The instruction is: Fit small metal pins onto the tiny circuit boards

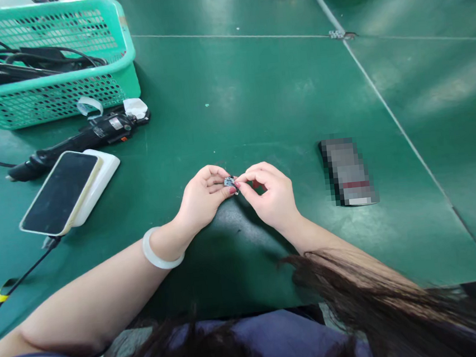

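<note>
Between my two hands, above the green table, is a small grey and black part; it is too small to name. My left hand pinches it between thumb and fingers. From the other side, the thumb and forefinger of my right hand are closed at the part's right edge. Whether those fingertips grip the part itself or some tiny piece on it I cannot make out. A pale bangle circles my left wrist.
A green plastic basket with black cables and devices stands at the far left. Before it lie a black power tool and a phone on a white block. A blurred dark device lies right. Tools line the far edge.
</note>
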`<control>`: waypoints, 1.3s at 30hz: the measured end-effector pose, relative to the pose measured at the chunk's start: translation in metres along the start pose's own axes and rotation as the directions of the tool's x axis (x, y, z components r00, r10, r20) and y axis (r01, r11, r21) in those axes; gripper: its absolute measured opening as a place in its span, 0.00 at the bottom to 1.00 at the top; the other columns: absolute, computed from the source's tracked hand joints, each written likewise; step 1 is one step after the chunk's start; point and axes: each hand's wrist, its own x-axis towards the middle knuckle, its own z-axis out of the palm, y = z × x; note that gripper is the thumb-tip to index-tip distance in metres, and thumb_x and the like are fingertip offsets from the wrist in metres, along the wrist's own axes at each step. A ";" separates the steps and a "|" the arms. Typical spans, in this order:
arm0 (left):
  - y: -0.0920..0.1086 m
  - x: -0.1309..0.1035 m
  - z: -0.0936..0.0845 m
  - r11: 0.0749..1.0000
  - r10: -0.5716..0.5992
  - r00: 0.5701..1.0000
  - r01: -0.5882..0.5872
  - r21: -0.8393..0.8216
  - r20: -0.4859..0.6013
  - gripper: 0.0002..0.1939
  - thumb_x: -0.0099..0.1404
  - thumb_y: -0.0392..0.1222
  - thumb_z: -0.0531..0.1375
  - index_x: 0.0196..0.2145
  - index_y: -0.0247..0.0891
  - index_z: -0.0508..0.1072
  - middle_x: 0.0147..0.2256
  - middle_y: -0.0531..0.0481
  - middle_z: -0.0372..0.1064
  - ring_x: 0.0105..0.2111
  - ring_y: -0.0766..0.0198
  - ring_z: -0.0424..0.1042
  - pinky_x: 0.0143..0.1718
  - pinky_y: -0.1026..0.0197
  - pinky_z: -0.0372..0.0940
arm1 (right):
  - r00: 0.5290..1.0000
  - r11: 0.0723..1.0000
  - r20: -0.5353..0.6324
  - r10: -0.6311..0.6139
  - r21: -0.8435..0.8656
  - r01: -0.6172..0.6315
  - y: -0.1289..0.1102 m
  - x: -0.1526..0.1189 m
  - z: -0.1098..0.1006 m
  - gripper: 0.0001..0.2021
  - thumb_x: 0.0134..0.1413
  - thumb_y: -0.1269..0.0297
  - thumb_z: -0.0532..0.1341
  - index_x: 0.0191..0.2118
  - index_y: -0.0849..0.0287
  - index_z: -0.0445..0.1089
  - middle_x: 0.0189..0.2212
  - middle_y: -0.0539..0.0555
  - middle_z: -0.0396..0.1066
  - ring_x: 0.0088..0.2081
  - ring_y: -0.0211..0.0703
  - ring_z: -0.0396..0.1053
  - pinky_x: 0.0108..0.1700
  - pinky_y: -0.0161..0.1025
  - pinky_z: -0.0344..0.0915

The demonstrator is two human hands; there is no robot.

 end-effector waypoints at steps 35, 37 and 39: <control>0.001 0.006 0.000 0.948 -0.020 0.995 -0.011 -0.318 -0.094 0.08 0.62 0.32 0.59 0.41 0.38 0.70 0.29 0.53 0.73 0.29 0.71 0.73 0.37 0.65 0.68 | 0.919 0.846 0.385 -0.086 -0.459 0.271 0.018 0.006 0.008 0.11 0.61 0.71 0.52 0.34 0.59 0.72 0.36 0.55 0.68 0.37 0.44 0.61 0.39 0.41 0.60; 0.001 0.006 -0.001 0.947 -0.028 0.995 -0.004 -0.320 -0.096 0.08 0.62 0.33 0.59 0.41 0.37 0.70 0.30 0.53 0.73 0.29 0.71 0.73 0.38 0.64 0.68 | 0.920 0.872 0.383 -0.089 -0.416 0.257 0.018 0.005 0.005 0.09 0.60 0.70 0.55 0.35 0.58 0.73 0.36 0.54 0.68 0.38 0.44 0.62 0.40 0.41 0.60; 0.001 0.006 -0.001 0.948 -0.031 0.995 -0.002 -0.319 -0.097 0.08 0.62 0.33 0.59 0.41 0.37 0.70 0.30 0.53 0.73 0.29 0.71 0.73 0.37 0.64 0.68 | 0.920 0.884 0.384 -0.082 -0.398 0.245 0.018 0.005 0.004 0.06 0.59 0.68 0.59 0.35 0.57 0.74 0.37 0.54 0.68 0.38 0.43 0.62 0.40 0.41 0.61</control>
